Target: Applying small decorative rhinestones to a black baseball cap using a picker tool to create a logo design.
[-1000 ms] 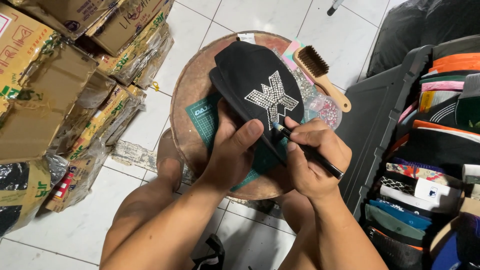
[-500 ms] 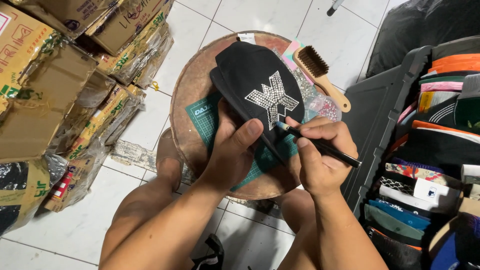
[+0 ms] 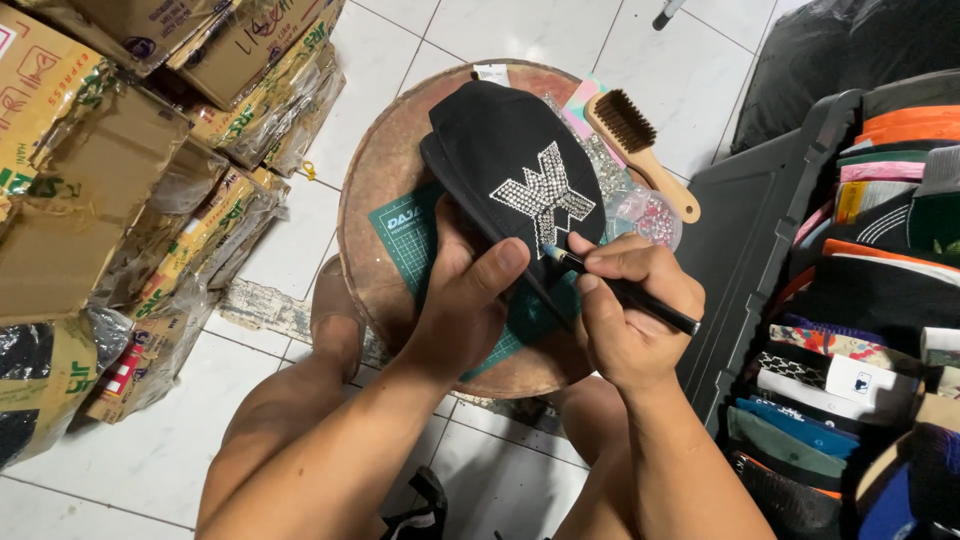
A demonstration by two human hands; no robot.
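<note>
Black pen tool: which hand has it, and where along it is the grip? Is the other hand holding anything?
The right hand grips the black pen tool along its middle, tip toward the cap's rhinestone design. The left hand presses on the black cap at its near edge.

hands: 2 | black cap (image 3: 510, 150): 1 | black pen (image 3: 620, 288): 1 | wooden brush (image 3: 640, 148): 1 | green cutting mat (image 3: 405, 232): 1 | round wooden stool (image 3: 375, 180): 1
</note>
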